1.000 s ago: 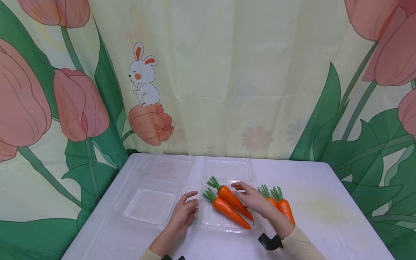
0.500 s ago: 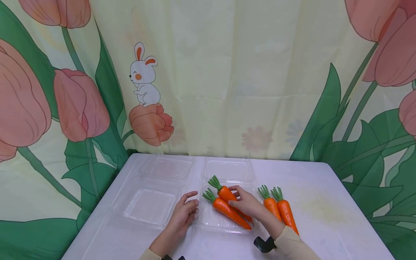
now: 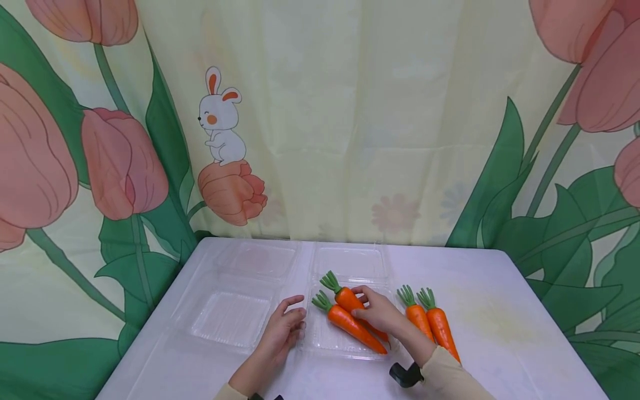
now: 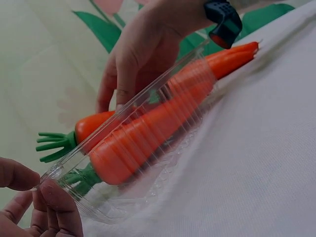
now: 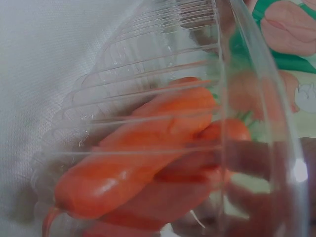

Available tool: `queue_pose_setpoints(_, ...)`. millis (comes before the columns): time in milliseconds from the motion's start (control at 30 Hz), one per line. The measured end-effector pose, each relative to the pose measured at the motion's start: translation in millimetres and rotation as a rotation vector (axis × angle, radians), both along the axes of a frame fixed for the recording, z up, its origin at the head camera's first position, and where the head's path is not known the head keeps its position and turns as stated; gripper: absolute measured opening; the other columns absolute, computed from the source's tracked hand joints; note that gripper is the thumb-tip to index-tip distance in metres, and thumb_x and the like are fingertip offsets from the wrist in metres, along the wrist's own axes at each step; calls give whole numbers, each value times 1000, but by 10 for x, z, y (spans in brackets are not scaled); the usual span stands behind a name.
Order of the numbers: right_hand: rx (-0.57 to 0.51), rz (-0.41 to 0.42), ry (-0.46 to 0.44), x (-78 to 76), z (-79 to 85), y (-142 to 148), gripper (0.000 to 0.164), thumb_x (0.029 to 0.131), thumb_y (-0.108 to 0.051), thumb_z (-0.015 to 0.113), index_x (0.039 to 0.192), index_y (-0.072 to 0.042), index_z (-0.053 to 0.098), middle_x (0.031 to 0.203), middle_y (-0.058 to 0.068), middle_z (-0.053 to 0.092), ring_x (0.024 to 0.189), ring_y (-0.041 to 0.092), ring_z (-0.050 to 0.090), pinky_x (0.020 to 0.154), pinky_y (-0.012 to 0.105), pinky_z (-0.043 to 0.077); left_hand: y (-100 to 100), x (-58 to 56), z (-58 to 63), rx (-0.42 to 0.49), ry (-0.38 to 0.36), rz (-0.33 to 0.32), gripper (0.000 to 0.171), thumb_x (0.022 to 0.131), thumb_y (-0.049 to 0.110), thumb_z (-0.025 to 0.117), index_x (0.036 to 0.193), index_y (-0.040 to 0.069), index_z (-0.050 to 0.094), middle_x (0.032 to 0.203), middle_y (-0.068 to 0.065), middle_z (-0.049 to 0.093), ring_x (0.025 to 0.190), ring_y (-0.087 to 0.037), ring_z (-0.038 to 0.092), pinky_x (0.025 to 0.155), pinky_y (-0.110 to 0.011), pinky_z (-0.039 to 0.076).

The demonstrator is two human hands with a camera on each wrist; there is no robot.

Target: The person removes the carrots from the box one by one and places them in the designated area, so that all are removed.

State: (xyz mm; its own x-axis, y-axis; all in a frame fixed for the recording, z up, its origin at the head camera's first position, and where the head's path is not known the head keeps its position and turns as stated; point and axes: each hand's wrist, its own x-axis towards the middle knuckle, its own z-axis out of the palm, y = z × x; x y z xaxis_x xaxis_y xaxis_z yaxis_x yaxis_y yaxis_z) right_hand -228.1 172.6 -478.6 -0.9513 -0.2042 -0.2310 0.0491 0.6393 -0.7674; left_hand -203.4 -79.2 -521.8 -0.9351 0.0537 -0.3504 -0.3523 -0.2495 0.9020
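Note:
Two orange carrots with green tops lie slantwise in a clear plastic clamshell box (image 3: 319, 345) whose lid lies folded back. My right hand (image 3: 379, 312) grips the upper carrot (image 3: 347, 300), with thumb and fingers on either side of its thick part. Beside it, nearer to me, is the lower carrot (image 3: 356, 331); its tip reaches the box's front right corner. At the box's left side is my left hand (image 3: 282, 330). In the left wrist view, its thumb and finger pinch the clear rim (image 4: 55, 170). The right wrist view looks through the box wall (image 5: 74, 111) at both carrots.
A second clear clamshell box (image 3: 231, 315) stands open on the left, its lid (image 3: 259, 260) toward the back. Two more carrots, one (image 3: 418, 318) beside the other (image 3: 442, 331), lie on the white tablecloth to the right. A printed curtain (image 3: 320, 139) hangs behind the table.
My right hand has moved slightly left and closed its fingers on the upper carrot, uncovering more of the two carrots on the right. My left hand has stayed in place.

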Motion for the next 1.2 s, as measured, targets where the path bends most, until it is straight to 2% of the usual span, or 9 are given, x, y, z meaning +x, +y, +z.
queue_pose_setpoints(467, -19, 8, -2, -10, -17, 36, 45, 94, -14, 74, 136, -15, 59, 121, 9, 66, 99, 21, 63, 93, 46, 59, -10, 6, -4, -4, 14, -26, 52, 99, 9, 62, 148, 8, 44, 100, -1, 60, 75, -13, 56, 60, -20, 48)
queue_pose_setpoints(767, -37, -26, 5, -14, 65, 63, 47, 93, -12, 74, 138, -13, 59, 120, 11, 66, 99, 23, 64, 92, 46, 58, -32, 36, 13, 32, 52, -41, 52, 98, 4, 61, 146, 3, 42, 95, 2, 59, 71, -9, 55, 58, -17, 45)
queue_pose_setpoints(1200, -87, -89, -33, -16, 156, 118, 50, 95, -13, 72, 142, -9, 55, 123, 14, 64, 92, 22, 64, 74, 39, 62, -7, 29, -2, 17, 45, -33, 52, 99, 7, 62, 148, 4, 42, 97, 3, 60, 74, -10, 55, 60, -19, 47)
